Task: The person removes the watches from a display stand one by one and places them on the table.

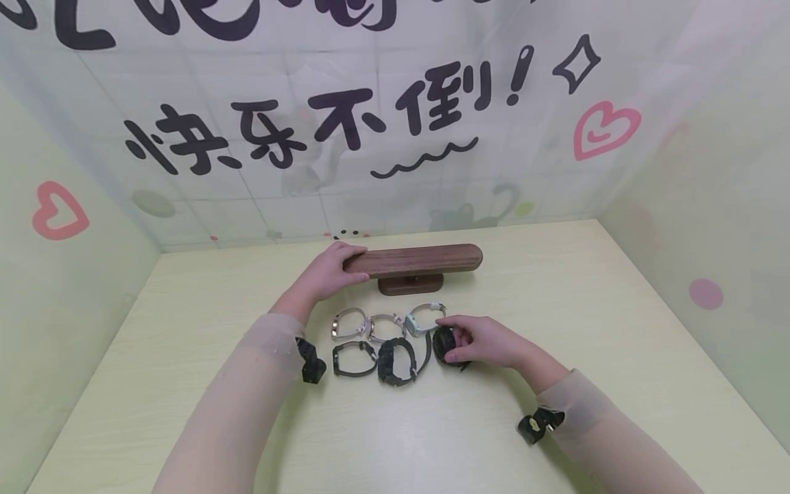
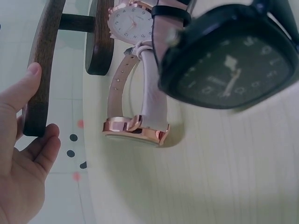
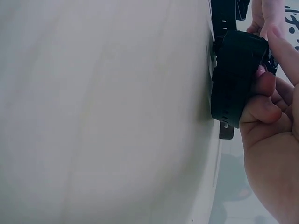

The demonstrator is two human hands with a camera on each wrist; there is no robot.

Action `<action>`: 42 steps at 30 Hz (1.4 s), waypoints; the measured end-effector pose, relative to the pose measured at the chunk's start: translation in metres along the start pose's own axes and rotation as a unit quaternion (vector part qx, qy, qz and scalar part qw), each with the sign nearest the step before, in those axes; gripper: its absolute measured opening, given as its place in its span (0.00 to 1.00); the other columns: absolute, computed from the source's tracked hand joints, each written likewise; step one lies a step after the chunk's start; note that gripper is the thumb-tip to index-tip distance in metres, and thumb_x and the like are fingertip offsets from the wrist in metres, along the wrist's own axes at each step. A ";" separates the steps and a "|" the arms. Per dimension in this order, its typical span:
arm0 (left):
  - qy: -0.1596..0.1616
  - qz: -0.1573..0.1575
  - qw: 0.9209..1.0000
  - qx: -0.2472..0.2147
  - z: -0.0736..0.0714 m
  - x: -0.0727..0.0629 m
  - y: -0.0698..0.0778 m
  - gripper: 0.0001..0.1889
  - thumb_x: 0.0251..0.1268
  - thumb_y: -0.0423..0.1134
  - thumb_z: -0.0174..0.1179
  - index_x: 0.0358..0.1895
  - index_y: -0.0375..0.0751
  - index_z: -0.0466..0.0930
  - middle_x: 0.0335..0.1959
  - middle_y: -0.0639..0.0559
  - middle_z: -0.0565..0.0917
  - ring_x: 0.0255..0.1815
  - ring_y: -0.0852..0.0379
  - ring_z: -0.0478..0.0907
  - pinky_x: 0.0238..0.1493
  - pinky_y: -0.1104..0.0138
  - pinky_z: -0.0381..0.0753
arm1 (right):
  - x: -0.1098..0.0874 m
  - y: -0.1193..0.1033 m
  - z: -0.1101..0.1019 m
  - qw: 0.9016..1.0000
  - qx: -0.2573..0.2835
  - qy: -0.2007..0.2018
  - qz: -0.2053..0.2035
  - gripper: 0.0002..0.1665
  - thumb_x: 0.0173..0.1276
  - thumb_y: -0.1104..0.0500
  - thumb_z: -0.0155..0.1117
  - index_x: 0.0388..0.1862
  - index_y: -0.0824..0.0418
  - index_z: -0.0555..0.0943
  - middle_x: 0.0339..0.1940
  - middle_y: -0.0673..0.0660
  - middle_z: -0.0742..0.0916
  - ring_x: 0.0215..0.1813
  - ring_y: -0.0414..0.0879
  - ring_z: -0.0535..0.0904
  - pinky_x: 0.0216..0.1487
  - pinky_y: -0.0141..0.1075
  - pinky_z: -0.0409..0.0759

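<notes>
My left hand [image 1: 327,273] grips the left end of the long rounded bar of a dark wooden watch stand [image 1: 426,259]. In the left wrist view, the thumb lies on one side of the bar and fingertips curl round its end. My right hand [image 1: 490,342] pinches a black watch [image 1: 442,343] at the right of a group of watches. Its strap [image 3: 229,77] forms a loop around some curled fingers in the right wrist view; the dial is hidden there. Beside it on the table stand a chunky black watch [image 1: 386,361] and a light blue watch [image 1: 411,324].
Further left are a thin black-strapped watch [image 1: 354,374], a rose-gold watch [image 2: 135,131] with a pale strap, and a white-dial watch [image 2: 131,22]. The pale wooden table [image 1: 395,446] meets a printed fabric backdrop [image 1: 259,199] close behind the stand.
</notes>
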State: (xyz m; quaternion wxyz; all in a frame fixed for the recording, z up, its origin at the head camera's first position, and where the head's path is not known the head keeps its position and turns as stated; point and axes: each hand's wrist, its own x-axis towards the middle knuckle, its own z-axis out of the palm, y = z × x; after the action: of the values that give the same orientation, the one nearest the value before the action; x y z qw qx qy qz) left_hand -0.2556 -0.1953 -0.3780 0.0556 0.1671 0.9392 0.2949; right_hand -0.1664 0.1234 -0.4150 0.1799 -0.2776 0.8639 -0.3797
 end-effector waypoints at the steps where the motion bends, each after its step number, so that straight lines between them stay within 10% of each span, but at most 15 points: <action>1: 0.000 0.000 1.000 0.000 0.000 0.000 0.000 0.33 0.59 0.46 0.65 0.67 0.42 0.67 0.61 0.42 0.69 0.61 0.43 0.66 0.64 0.51 0.62 | 0.000 0.000 0.000 1.000 0.000 0.001 0.000 0.37 0.57 0.53 0.71 0.64 0.61 0.71 0.29 0.47 0.78 0.29 0.40 0.73 0.33 0.33 0.74; 42: 0.004 0.002 1.000 -0.003 0.001 0.000 0.000 0.33 0.57 0.46 0.66 0.66 0.42 0.67 0.59 0.42 0.69 0.60 0.43 0.67 0.64 0.51 0.63 | -0.003 0.017 -0.030 0.988 0.041 0.151 0.018 0.34 0.61 0.58 0.67 0.65 0.65 0.69 0.32 0.51 0.81 0.34 0.45 0.75 0.34 0.33 0.75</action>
State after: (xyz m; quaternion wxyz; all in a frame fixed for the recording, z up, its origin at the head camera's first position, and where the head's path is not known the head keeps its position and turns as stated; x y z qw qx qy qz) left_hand -0.2552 -0.1951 -0.3787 0.0512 0.1677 0.9381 0.2987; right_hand -0.1853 0.1517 -0.4082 0.0651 -0.1942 0.8697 -0.4491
